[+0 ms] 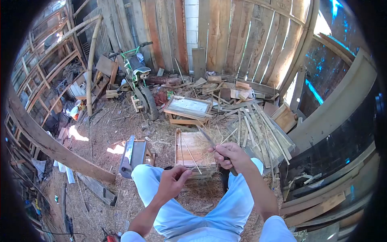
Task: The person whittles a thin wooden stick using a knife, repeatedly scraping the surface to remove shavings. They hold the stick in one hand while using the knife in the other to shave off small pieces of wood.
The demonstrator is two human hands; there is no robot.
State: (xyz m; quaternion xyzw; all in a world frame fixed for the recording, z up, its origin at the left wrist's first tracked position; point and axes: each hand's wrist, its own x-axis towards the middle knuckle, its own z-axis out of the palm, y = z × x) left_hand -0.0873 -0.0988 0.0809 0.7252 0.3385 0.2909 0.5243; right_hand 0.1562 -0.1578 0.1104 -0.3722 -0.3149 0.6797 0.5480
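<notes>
My right hand (231, 156) is closed around a knife (207, 136), its blade pointing up and to the left and the handle end showing below the fist. A short pale sliver (229, 136) sticks out beside the fingers. My left hand (173, 183) is pinched above my left knee, and a thin stick (180, 151) rises from its fingertips. Another thin stick (192, 156) slants just right of that hand. Behind both lies a slatted wooden box (196, 144). What the left fingers grip is partly hidden.
A handsaw (126, 165) rests against a small stool (139, 151) on the left. Thin wood strips (264, 131) are piled at right. A small motorbike (141, 82), a board-topped crate (188, 107) and wood scraps stand toward the plank wall. A curved beam (56, 141) crosses the left side.
</notes>
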